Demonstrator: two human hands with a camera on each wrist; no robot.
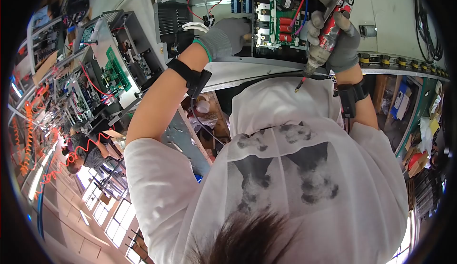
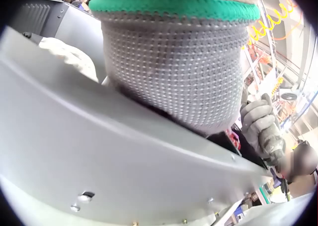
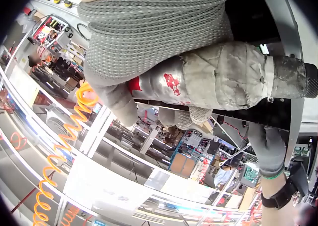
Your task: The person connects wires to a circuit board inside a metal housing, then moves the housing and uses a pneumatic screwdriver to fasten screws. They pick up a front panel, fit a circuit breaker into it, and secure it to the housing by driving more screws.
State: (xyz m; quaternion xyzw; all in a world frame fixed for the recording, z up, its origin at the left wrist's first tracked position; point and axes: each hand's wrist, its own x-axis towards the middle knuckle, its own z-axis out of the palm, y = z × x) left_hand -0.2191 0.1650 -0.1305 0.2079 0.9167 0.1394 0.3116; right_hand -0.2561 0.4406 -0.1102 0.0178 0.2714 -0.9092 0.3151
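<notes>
While right (image 1: 345, 48) grips driver (image 1: 328, 37), left (image 1: 226, 37) perhaps touches chassis (image 1: 172, 20)

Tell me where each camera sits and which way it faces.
Head: on the head, looking forward and down at shirt, both arms, open chassis.
Left wrist: worn there, looks along the left hand over the chassis edge.
Right wrist: worn there, looks along the right hand gripping a driver.
Both wrist views show the left hand and right hand.

Your arms (image 1: 154, 95) reach to the far side; your right hand (image 1: 342, 40) grips with curled fingers, while your left hand (image 1: 224, 37) perhaps bends, fingers mostly hidden.
</notes>
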